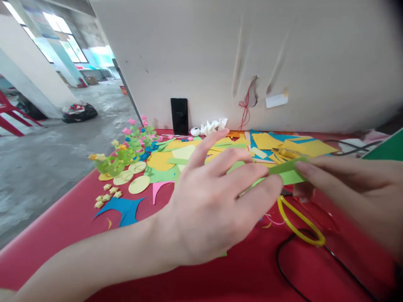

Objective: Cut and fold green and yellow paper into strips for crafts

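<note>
My left hand (214, 201) hovers over the red table (63, 239), fingers curled with the fingertips pinching one end of a green paper strip (288, 172); its index finger sticks out. From the right comes my right hand (349, 184), thumb and fingers pressed on the other end of the same strip. The strip is held just above the table, between both hands. Right under the hands lie scissors with yellow handles (299, 222).
Cut coloured paper is spread at the back: yellow circles (138, 183), a blue scrap (126, 209), yellow and blue sheets (292, 144), green paper flowers (126, 153). A black phone (179, 116) leans on the wall. A black cable (283, 264) loops at front right.
</note>
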The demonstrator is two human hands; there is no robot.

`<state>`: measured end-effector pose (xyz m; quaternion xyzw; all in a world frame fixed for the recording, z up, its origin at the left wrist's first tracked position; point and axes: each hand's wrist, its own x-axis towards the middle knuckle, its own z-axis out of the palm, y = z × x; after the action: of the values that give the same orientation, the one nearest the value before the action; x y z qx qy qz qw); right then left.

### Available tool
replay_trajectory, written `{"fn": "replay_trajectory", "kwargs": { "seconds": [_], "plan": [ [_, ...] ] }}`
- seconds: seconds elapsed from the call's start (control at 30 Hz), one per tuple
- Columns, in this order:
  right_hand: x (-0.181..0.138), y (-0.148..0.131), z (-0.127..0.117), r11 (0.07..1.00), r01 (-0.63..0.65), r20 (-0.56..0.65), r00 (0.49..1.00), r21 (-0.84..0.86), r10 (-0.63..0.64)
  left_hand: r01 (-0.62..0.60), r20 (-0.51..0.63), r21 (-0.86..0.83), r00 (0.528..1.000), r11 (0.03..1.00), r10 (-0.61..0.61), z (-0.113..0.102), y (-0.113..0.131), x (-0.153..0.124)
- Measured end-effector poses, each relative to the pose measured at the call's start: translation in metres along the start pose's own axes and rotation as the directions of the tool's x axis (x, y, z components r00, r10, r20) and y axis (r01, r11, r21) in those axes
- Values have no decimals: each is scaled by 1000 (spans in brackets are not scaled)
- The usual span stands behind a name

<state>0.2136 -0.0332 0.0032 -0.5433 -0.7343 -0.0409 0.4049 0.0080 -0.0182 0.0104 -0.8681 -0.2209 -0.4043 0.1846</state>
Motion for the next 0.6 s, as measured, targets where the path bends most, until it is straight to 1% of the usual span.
{"fn": "replay_trajectory", "kwargs": {
  "seconds": [0.07,0.17,0.27,0.4,0.5,0.53,0.6],
  "plan": [
    [-3,-3,1,1000,-6,-32,999,-9,6,12,-56,-7,998,1000,-13,3,2,3],
    [-6,-10,1,999,18,13,1000,28,-19,22,-84,-41,996,999,-25,7,4,6],
    [-9,-14,-1,997,56,75,995,61,-60,22,-65,-90,997,996,-28,9,3,6],
    [-11,-13,-3,993,98,90,990,67,-104,38,-62,-134,997,990,-47,10,-3,4],
    [-10,-17,-4,990,115,140,982,82,-125,29,-41,-151,999,988,-36,9,-6,3],
    [-10,-19,-4,993,83,149,984,81,-95,26,-31,-159,999,987,-31,9,-7,3],
    [-11,-24,-3,993,67,171,982,95,-83,27,-29,-170,999,985,-33,10,-8,3]
  ]
}}
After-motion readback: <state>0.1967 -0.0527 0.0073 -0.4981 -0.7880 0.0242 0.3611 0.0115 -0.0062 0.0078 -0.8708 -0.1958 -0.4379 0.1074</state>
